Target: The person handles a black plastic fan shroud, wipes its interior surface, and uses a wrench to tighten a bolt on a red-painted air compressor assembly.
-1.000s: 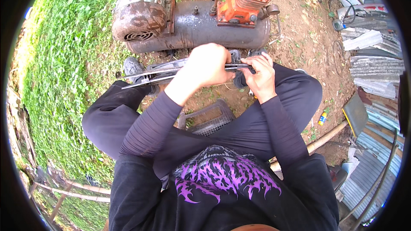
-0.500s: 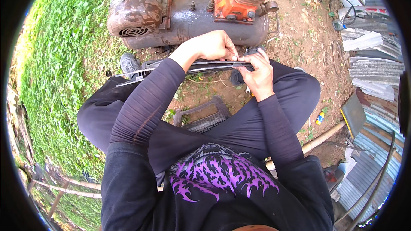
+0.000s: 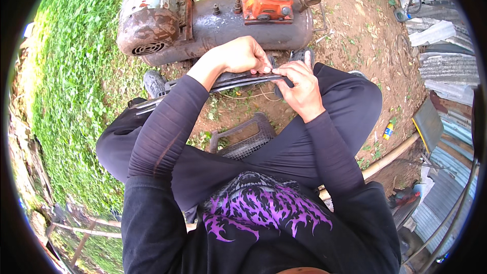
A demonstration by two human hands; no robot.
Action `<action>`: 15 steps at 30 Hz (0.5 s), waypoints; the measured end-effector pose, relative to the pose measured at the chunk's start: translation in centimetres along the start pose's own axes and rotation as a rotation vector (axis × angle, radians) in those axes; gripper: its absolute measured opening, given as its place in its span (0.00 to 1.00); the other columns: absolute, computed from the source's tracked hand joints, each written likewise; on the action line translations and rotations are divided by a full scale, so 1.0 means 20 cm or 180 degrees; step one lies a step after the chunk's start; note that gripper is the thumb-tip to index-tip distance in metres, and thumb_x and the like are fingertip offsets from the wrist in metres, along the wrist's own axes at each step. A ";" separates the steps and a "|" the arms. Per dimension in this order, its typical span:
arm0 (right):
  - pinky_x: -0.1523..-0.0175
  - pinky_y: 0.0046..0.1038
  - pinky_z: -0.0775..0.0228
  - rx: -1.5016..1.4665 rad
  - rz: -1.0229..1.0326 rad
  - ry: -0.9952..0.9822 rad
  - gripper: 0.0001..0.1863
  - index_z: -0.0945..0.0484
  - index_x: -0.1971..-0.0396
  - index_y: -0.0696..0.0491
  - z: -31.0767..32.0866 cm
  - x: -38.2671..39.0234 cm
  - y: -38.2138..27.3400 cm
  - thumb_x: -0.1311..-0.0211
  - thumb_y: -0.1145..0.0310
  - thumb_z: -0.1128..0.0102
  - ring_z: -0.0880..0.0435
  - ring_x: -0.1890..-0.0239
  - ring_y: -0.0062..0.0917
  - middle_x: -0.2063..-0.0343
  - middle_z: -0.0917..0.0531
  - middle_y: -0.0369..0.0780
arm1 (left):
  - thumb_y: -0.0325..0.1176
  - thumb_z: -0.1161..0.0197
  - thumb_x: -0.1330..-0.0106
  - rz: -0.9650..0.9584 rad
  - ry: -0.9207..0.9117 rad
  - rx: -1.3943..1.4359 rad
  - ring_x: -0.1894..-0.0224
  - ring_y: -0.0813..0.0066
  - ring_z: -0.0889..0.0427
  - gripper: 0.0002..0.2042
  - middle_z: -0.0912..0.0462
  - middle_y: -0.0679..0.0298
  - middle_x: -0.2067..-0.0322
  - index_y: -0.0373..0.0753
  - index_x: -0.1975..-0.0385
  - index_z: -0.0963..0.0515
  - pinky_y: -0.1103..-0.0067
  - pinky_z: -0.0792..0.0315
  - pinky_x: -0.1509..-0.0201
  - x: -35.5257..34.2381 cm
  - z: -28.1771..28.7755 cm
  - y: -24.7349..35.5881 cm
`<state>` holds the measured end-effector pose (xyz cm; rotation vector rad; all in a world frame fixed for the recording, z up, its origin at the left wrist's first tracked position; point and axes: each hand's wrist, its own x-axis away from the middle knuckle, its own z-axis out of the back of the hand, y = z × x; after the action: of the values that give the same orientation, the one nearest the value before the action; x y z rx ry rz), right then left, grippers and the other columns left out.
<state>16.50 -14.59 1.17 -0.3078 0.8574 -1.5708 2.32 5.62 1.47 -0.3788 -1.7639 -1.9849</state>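
Observation:
Across my lap, above my parted knees, lies a long, narrow black piece (image 3: 238,84) with thin parallel strips; it looks like a wiper blade. Its far-left end passes behind my left forearm. My left hand (image 3: 242,57) is closed at the piece's right part, thumb and fingertips pinched on its upper edge. Close beside it, my right hand (image 3: 302,86) grips the right end between thumb and fingers, with one finger raised. The fingertips of both hands nearly meet. Whatever small part lies between them is too hidden to make out.
Ahead stands an air compressor with a grey tank (image 3: 218,25), a rusty motor (image 3: 149,18) and an orange pump head (image 3: 271,0). A dark plastic frame (image 3: 248,134) lies between my legs. Rightward are a yellow bottle (image 3: 388,131), a bamboo pole (image 3: 390,158) and corrugated sheets (image 3: 449,68).
Both hands and the black piece sit slightly farther left in view, and the piece's strips look closer together. The compressor has also shifted left as the view moved.

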 end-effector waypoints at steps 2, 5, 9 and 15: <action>0.18 0.56 0.49 -0.0032 0.0040 0.0017 0.12 0.11 0.62 0.53 -0.01 0.00 0.01 0.48 0.77 0.22 0.13 0.54 0.33 0.63 0.11 0.37 | 0.27 0.30 0.34 0.0009 -0.0030 0.0053 0.68 0.79 0.17 0.09 0.08 0.62 0.68 0.31 0.58 0.08 0.78 0.21 0.60 -0.01 0.01 -0.02; 0.17 0.60 0.51 -0.0128 0.0057 0.0035 0.13 0.11 0.61 0.52 -0.03 0.02 0.05 0.48 0.77 0.22 0.14 0.54 0.33 0.63 0.13 0.36 | 0.27 0.29 0.34 0.0101 -0.0066 -0.0002 0.68 0.79 0.18 0.10 0.08 0.62 0.67 0.32 0.57 0.08 0.78 0.22 0.61 -0.02 0.01 0.01; 0.17 0.59 0.50 -0.0196 0.0057 -0.0013 0.14 0.11 0.61 0.52 -0.02 0.02 0.06 0.49 0.78 0.23 0.14 0.53 0.33 0.63 0.13 0.36 | 0.29 0.26 0.34 0.0053 -0.0099 -0.0088 0.70 0.79 0.20 0.10 0.08 0.63 0.67 0.33 0.56 0.08 0.78 0.23 0.62 -0.03 0.02 0.00; 0.19 0.56 0.46 0.0092 0.0138 -0.0003 0.13 0.10 0.62 0.49 -0.01 0.00 0.04 0.49 0.75 0.24 0.14 0.52 0.32 0.63 0.12 0.34 | 0.32 0.23 0.36 0.0061 -0.0017 0.0095 0.71 0.80 0.22 0.11 0.08 0.66 0.69 0.34 0.58 0.08 0.78 0.25 0.62 -0.03 0.01 -0.02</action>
<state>16.98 -14.55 0.50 -0.2676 0.8347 -1.5413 2.59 5.99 0.99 -0.3903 -1.7845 -1.9439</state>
